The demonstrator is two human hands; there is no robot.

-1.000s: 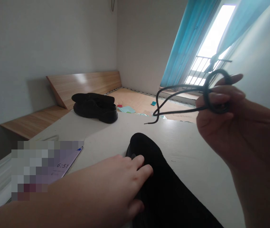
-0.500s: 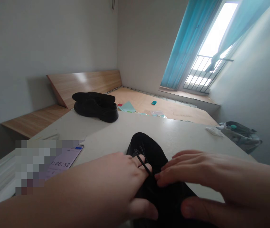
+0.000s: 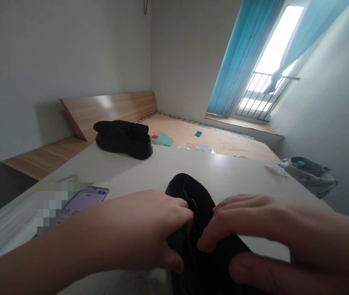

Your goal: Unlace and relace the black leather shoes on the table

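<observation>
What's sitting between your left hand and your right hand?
In the head view, a black shoe lies between the left hand and the right hand, with the fingers of both hands against it.

A black shoe (image 3: pixel 182 184) lies on the white tabletop (image 3: pixel 238 174); laces unclear.

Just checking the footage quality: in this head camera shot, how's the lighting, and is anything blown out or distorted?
In the head view, the daylit balcony door is blown out to white, the black shoe in the foreground is nearly featureless dark, and wide-angle distortion makes the walls lean; a pixelated patch hides the phone's edge.
</observation>
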